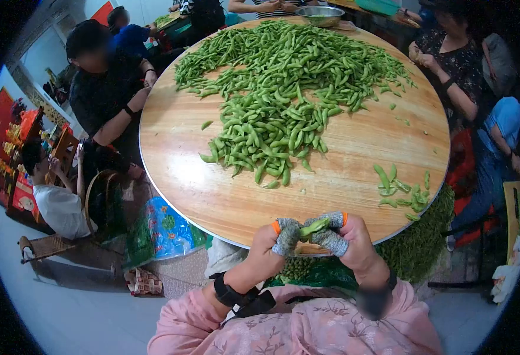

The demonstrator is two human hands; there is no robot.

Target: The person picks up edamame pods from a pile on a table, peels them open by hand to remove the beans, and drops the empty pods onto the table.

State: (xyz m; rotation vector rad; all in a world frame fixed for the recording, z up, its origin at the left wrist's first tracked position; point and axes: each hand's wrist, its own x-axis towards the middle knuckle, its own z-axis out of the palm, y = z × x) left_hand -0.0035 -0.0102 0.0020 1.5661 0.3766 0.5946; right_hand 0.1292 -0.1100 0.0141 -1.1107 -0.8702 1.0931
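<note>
Both my hands meet at the near edge of the round wooden table (183,171), wearing grey knit finger covers with orange bands. Between them is a green soybean pod (314,227). My left hand (276,239) is closed on the pod's left end, and my right hand (344,239) pinches its other end. Ahead on the tabletop lies a large heap of green soybean pods (271,127). A small scatter of pods (410,195) sits near the right edge. Below my hands, shelled green beans (295,268) show in a green bag, partly hidden by my arms.
People sit around the table, one at the left (103,89) and one at the right (452,65). A metal bowl (320,16) stands at the far edge. A blue plastic bag (168,228) lies on the floor at left, and a green plant pile (422,245) at right.
</note>
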